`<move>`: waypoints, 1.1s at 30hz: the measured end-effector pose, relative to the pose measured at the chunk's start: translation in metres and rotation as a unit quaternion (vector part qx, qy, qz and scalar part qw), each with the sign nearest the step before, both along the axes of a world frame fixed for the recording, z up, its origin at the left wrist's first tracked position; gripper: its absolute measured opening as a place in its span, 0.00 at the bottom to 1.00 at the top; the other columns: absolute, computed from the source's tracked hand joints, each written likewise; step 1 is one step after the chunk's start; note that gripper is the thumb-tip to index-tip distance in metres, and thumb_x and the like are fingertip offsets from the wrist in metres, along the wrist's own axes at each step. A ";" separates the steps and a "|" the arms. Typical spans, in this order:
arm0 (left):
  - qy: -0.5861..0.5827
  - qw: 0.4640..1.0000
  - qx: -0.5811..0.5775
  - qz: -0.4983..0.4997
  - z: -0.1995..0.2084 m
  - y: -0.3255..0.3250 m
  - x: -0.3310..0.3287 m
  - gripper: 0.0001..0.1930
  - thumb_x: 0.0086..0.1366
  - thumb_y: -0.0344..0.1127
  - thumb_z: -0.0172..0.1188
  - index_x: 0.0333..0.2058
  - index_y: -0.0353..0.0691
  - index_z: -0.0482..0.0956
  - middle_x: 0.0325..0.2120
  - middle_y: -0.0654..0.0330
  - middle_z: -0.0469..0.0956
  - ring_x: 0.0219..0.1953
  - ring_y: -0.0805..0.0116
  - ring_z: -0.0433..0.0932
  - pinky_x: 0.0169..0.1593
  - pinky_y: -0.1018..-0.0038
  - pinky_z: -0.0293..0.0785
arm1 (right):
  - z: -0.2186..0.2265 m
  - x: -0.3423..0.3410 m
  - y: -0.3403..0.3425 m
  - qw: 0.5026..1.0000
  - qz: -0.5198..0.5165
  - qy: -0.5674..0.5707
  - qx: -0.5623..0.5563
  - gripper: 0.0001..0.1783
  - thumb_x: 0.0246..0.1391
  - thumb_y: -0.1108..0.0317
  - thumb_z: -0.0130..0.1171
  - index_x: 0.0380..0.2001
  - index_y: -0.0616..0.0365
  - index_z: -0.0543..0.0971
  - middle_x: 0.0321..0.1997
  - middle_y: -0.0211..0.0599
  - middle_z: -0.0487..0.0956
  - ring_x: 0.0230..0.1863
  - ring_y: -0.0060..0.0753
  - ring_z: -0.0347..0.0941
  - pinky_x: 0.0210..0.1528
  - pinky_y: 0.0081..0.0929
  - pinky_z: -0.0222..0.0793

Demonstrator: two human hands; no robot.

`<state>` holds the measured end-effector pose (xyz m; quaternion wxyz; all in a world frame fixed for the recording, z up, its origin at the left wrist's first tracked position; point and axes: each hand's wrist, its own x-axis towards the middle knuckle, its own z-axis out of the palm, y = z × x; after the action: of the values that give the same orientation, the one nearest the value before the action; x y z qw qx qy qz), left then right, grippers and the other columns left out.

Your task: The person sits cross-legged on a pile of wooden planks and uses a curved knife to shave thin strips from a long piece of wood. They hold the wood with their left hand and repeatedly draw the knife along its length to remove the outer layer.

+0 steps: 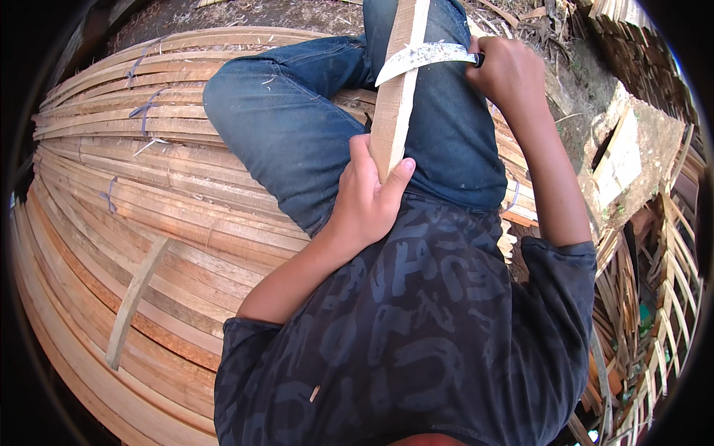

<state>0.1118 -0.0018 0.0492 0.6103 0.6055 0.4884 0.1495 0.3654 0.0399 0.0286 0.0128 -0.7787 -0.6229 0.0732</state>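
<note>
My left hand (370,192) is closed around the near end of a pale wooden strip (393,123), its thumb lying along the edge. The strip runs away from me over my thigh and out past the top of the view. In my right hand (512,74) is the black handle of a knife with a wide, curved blade (430,58). The blade, speckled with dark marks, lies across the strip and points left, touching or just above the wood. Most of the handle is hidden by my fingers.
Bundles of long wooden strips (171,189), tied with purple string (146,110), are stacked to my left and beneath me. A short loose slat (136,301) lies across them. At the right are a stone slab (645,152) and a heap of thin strips (669,297).
</note>
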 end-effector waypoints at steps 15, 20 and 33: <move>-0.031 0.993 -0.107 0.049 -0.009 0.010 -0.014 0.18 0.71 0.42 0.52 0.45 0.31 0.62 0.24 0.63 0.68 0.22 0.80 0.66 0.26 0.80 0.65 | -0.027 -0.001 0.051 0.999 -0.008 -0.039 0.025 0.12 0.47 0.60 0.60 0.32 0.53 0.86 0.28 0.49 0.82 0.31 0.49 0.81 0.36 0.42 0.77; -0.063 0.987 -0.139 0.052 -0.007 -0.001 -0.023 0.18 0.72 0.43 0.50 0.45 0.32 0.62 0.23 0.66 0.66 0.16 0.84 0.63 0.18 0.84 0.62 | 0.005 -0.051 0.012 0.992 0.111 0.036 -0.045 0.10 0.45 0.62 0.61 0.28 0.53 0.86 0.25 0.50 0.81 0.30 0.47 0.81 0.33 0.42 0.77; -0.196 0.940 -0.278 0.041 0.013 -0.009 -0.036 0.15 0.73 0.43 0.45 0.47 0.38 0.61 0.28 0.63 0.62 0.19 0.78 0.63 0.20 0.82 0.62 | 0.011 -0.037 0.020 0.992 0.119 0.031 0.017 0.10 0.41 0.63 0.61 0.21 0.58 0.83 0.21 0.49 0.80 0.26 0.50 0.80 0.30 0.43 0.77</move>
<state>0.0755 -0.0104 0.0622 0.8311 0.3501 0.4058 0.1482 0.3288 0.0595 0.0397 0.0361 -0.6958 -0.7119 0.0879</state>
